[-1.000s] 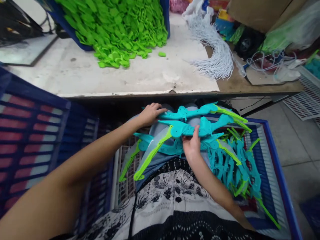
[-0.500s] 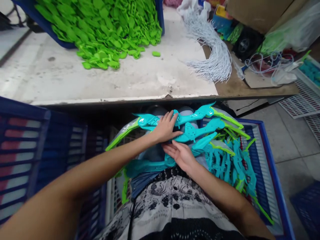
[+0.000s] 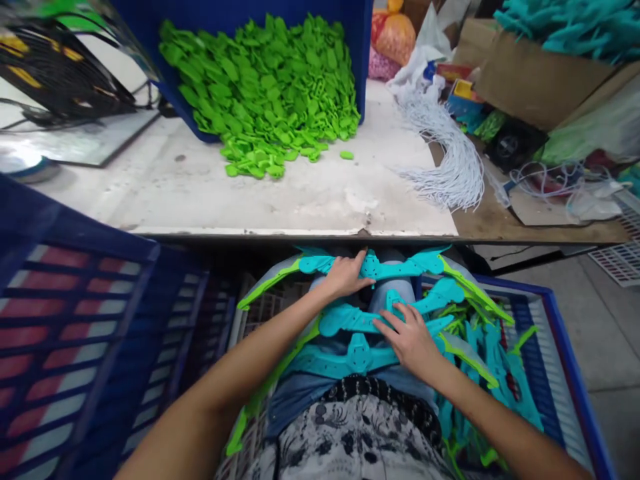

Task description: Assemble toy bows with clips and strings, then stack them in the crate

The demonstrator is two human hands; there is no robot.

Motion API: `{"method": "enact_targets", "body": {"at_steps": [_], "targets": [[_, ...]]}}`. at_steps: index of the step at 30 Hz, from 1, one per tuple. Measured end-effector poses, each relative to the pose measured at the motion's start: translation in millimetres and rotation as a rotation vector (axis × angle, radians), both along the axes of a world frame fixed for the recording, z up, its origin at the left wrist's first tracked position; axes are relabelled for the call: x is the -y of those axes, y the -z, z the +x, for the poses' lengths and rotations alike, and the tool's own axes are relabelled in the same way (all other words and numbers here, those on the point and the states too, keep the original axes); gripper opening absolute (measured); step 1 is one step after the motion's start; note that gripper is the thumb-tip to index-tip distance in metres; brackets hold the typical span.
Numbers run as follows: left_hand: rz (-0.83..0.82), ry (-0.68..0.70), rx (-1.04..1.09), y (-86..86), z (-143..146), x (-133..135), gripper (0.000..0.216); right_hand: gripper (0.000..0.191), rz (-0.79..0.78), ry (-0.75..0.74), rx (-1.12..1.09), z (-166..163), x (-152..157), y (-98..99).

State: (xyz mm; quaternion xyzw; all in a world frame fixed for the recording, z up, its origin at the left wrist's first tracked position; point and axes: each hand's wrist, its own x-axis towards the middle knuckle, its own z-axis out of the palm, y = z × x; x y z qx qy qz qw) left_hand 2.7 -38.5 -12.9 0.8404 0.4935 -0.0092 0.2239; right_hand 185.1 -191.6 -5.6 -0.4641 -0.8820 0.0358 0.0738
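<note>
Several turquoise plastic toy bows with green limbs lie across my lap. My left hand (image 3: 346,275) is closed at the middle of the far toy bow (image 3: 400,269), its thumb on the near side and its fingers reaching toward the far side. My right hand (image 3: 413,339) lies palm down over the middle toy bow (image 3: 350,319), fingers spread and bent, fingertips touching near its central part. A third toy bow (image 3: 359,357) rests closest to my waist, below both hands. My forearms and right hand hide parts of the bows.
A blue crate (image 3: 366,60) of green plastic pieces (image 3: 280,87) stands tipped on the white table (image 3: 300,200). White strings (image 3: 450,163) hang over its right side. To my right is a blue basket (image 3: 565,333) of bows; blue crates (image 3: 65,333) stand left.
The view has tilted up. My right hand has turned from palm up between the bows to palm down on the middle one. My left hand stays at the far bow.
</note>
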Motion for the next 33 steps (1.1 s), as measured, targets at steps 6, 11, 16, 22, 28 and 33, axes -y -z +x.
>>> {"method": "enact_targets", "body": {"at_steps": [6,11,16,22,28,33], "targets": [[0.116,-0.026,0.078,13.4,4,7,0.08,0.033,0.015,0.129,-0.027,-32,-165,-50.0],[0.153,-0.003,0.134,22.0,3,11,0.073,0.037,0.032,0.518,-0.16,-74,-342,-60.8],[0.089,0.014,0.149,20.4,7,7,0.068,0.033,0.01,0.676,-0.241,-99,-413,-45.3],[-0.06,-0.003,0.095,3.1,8,-6,0.066,0.029,-0.08,0.6,-0.601,-79,-379,-49.0],[0.091,0.192,0.052,4.7,3,1,0.083,0.037,-0.027,0.515,-0.93,-20,-198,-49.0],[0.043,0.291,0.006,-0.5,3,-8,0.072,0.027,0.054,0.546,-0.794,7,-65,-5.7]]}}
